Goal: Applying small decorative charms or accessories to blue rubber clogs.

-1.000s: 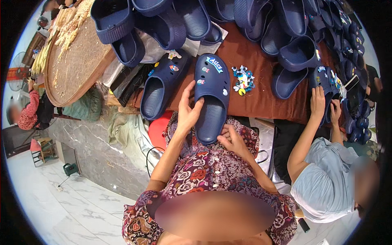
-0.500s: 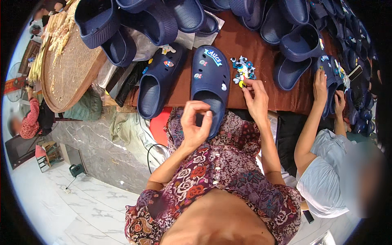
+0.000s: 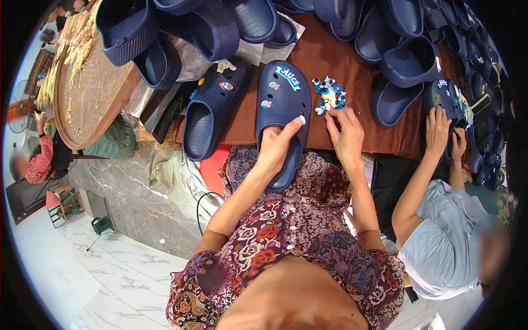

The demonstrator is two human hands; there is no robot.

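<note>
A navy clog point(image 3: 268, 114) lies toe away from me at the table's near edge, its heel jutting over my lap. It bears a blue lettered banner charm, two candy-like charms and a small white charm point(image 3: 302, 119). My left hand point(image 3: 273, 148) grips this clog, fingers inside the opening and thumb pressed on top by the white charm. To the right is a small heap of colourful shoe charms point(image 3: 330, 94). At the heap's near edge, my right hand point(image 3: 346, 135) has its fingers curled together; whatever they hold is hidden. Left of the clog stands another decorated navy clog point(image 3: 199, 129).
More navy clogs point(image 3: 410, 60) crowd the back and right of the brown-covered table point(image 3: 360, 135). At right, a co-worker's hands point(image 3: 438, 129) handle a decorated clog. A round woven tray point(image 3: 91, 93) sits at the left. Another person point(image 3: 41, 159) is far left.
My left hand has moved up into the clog's opening, its thumb now on the upper by the white charm. The yellow charm at my right fingertips no longer shows.
</note>
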